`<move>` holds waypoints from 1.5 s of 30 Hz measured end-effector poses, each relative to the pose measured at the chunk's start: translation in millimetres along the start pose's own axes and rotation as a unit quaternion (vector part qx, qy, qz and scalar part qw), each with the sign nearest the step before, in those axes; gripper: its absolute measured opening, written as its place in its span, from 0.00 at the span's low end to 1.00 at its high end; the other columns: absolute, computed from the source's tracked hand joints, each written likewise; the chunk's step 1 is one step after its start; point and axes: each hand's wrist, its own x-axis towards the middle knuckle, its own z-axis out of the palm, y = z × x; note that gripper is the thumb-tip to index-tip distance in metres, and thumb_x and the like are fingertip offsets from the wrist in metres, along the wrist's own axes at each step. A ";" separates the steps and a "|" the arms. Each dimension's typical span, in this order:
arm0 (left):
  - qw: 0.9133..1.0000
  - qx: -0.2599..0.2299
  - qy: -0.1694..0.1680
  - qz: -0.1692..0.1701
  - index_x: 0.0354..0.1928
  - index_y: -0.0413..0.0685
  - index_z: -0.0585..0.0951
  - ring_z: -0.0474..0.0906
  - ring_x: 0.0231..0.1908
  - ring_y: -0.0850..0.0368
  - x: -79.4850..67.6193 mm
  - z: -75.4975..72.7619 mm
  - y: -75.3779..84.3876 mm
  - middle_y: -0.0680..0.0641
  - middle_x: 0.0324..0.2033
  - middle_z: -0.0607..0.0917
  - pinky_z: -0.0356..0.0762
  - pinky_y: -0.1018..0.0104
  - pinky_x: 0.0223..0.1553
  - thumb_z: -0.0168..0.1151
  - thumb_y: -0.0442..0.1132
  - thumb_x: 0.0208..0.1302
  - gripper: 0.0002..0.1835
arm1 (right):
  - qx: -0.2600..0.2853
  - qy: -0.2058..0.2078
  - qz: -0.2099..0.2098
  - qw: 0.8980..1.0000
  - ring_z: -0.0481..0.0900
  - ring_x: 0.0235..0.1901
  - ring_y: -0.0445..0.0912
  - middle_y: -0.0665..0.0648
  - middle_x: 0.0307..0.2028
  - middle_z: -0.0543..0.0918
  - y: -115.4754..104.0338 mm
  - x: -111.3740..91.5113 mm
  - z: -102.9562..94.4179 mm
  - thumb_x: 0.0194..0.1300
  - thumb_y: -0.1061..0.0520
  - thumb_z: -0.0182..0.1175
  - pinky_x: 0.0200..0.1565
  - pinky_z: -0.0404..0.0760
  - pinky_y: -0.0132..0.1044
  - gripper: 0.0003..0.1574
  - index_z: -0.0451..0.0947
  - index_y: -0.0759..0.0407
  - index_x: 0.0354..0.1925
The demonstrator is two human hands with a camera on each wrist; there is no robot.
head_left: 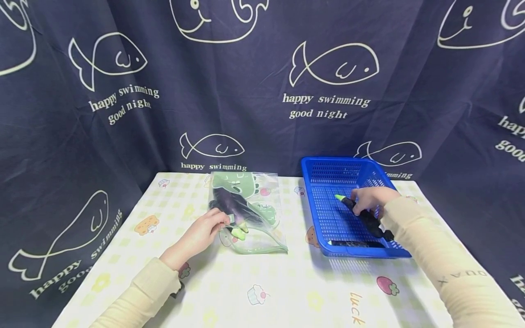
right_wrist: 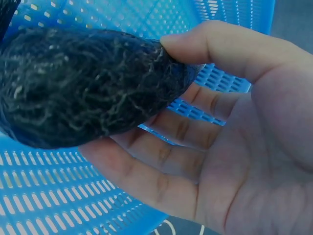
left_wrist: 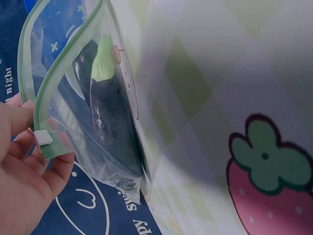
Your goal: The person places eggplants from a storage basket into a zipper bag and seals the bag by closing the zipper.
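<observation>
My left hand [head_left: 201, 234] pinches the rim of a clear zip bag [left_wrist: 63, 88] by its white slider [left_wrist: 43, 137]. The bag's mouth, edged in green, gapes toward me. Inside lie dark purple eggplants [left_wrist: 110, 117] with pale green caps. Over at the right, my right hand [head_left: 369, 200] reaches into a blue basket [head_left: 324, 250] and grips a long, blackish, wrinkled eggplant-like vegetable [right_wrist: 83, 83] with a light green tip. In the right wrist view the thumb lies on top of it and the fingers curl underneath.
Another dark, slim piece [head_left: 357, 244] with a pale tip lies along the basket's near wall. The table carries a checked cloth [head_left: 262, 282] printed with strawberries and cakes. A navy curtain [head_left: 262, 91] with fish drawings hangs right behind the table.
</observation>
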 end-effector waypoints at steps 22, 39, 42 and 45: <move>1.000 -0.003 -0.006 -0.012 0.39 0.52 0.78 0.75 0.35 0.64 0.5 -1.8 1.5 0.57 0.36 0.77 0.79 0.67 0.40 0.59 0.27 0.61 0.10 | -0.015 -0.005 -0.043 0.999 0.79 0.32 0.56 0.69 0.41 0.72 -34.4 -18.3 1.4 0.56 0.60 0.59 0.27 0.84 0.49 0.36 0.56 0.69 0.58; 1.000 -0.005 -0.005 -0.012 0.38 0.52 0.78 0.75 0.36 0.64 0.3 -2.5 0.7 0.57 0.36 0.77 0.79 0.67 0.40 0.60 0.27 0.60 0.10 | -0.058 0.033 -0.080 0.995 0.79 0.38 0.53 0.71 0.54 0.67 -57.4 -29.4 -0.8 0.58 0.53 0.63 0.24 0.84 0.43 0.39 0.57 0.69 0.60; 1.000 -0.004 -0.005 -0.012 0.38 0.52 0.78 0.76 0.36 0.64 0.2 -2.7 0.3 0.57 0.36 0.77 0.79 0.67 0.40 0.60 0.27 0.60 0.10 | -0.056 0.029 -0.089 0.994 0.79 0.37 0.51 0.71 0.53 0.67 -64.0 -34.1 -1.2 0.58 0.54 0.62 0.25 0.84 0.43 0.39 0.57 0.69 0.61; 1.000 -0.003 -0.004 -0.011 0.38 0.52 0.78 0.76 0.36 0.63 0.3 -3.0 -0.1 0.57 0.36 0.77 0.79 0.67 0.40 0.60 0.28 0.61 0.10 | -0.057 0.025 -0.095 0.994 0.80 0.34 0.50 0.70 0.52 0.68 -69.9 -38.1 -2.0 0.59 0.54 0.61 0.25 0.84 0.43 0.39 0.57 0.68 0.61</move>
